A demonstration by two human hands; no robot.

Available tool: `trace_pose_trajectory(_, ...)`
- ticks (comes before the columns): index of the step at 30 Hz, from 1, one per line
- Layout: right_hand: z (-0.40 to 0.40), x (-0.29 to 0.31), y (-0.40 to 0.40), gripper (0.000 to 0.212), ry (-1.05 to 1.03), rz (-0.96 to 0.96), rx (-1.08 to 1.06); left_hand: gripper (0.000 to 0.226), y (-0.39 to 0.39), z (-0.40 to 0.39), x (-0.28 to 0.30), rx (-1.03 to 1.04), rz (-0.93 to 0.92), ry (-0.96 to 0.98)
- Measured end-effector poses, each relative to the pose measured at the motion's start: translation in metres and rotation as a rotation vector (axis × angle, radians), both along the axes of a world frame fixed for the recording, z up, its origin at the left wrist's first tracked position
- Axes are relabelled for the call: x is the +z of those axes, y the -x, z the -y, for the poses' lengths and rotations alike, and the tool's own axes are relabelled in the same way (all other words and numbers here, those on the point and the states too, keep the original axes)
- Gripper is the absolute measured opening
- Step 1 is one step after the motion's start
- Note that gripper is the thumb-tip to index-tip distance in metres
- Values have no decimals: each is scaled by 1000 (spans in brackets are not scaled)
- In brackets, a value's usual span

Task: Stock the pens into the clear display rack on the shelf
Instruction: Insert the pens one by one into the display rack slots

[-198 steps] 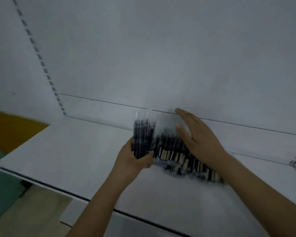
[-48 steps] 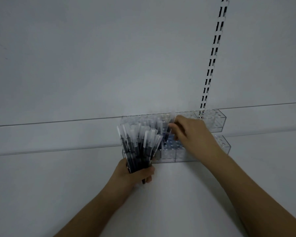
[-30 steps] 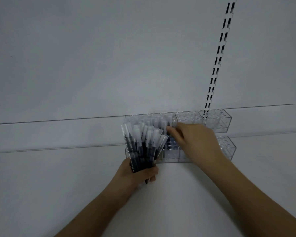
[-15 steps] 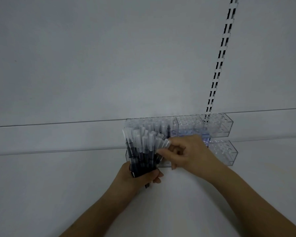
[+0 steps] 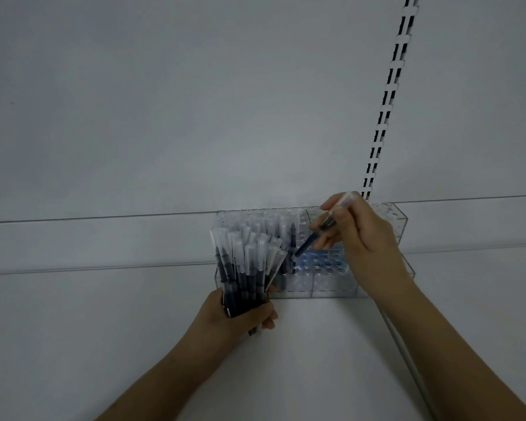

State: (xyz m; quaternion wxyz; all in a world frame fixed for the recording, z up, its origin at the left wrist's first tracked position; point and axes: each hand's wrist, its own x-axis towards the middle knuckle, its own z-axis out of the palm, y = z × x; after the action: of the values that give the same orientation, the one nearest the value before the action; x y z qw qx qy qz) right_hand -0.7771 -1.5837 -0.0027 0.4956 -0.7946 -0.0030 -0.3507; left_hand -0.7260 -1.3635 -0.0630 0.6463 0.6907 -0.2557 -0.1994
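Right hand (image 5: 359,238) now lifted off the bundle with one pen (image 5: 319,232) pinched, tip angled down at clear display rack (image 5: 331,287) holes, left hand (image 5: 240,314) gripping fanned pen bundle (image 5: 243,268) before rack's left end, white shelf (image 5: 104,329), slotted upright (image 5: 386,101) far right

A slotted upright strip (image 5: 386,104) runs up the white back panel (image 5: 195,101).

Plain pale grey back panel (image 5: 195,101) everywhere, a slotted upright strip (image 5: 387,98) running up on the right, white shelf (image 5: 104,344) below, dim flat lighting.
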Motion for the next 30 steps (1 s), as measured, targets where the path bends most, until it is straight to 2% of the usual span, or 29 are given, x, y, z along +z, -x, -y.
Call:
trace_pose_trajectory(3,2,-6,-4,20,158,-134,23,12,0,0,0,-4,-11,2)
trace_pose_trajectory(6,-5,-10,-7,21,400,-267,12,14,0,0,-1,-11,-1,2)
trace_pose_trajectory(10,-18,-7,-12,23,538,-278,-75,22,1,0,-1,-13,3,1)
trace_pose_trajectory(14,-27,-13,-19,24,711,-401,-162,22,0,2,-2,-14,17,-1)
trace_pose_trajectory(21,-27,-14,-15,36,826,-443,-312,18,-2,1,-3,-15,-3,8)
trace_pose_trajectory(29,-25,-22,-17,29,876,-242,-340,16,1,0,0,-19,16,-4)
trace_pose_trajectory(30,-25,-19,-16,29,897,-261,-341,17,1,0,1,-24,20,-6)
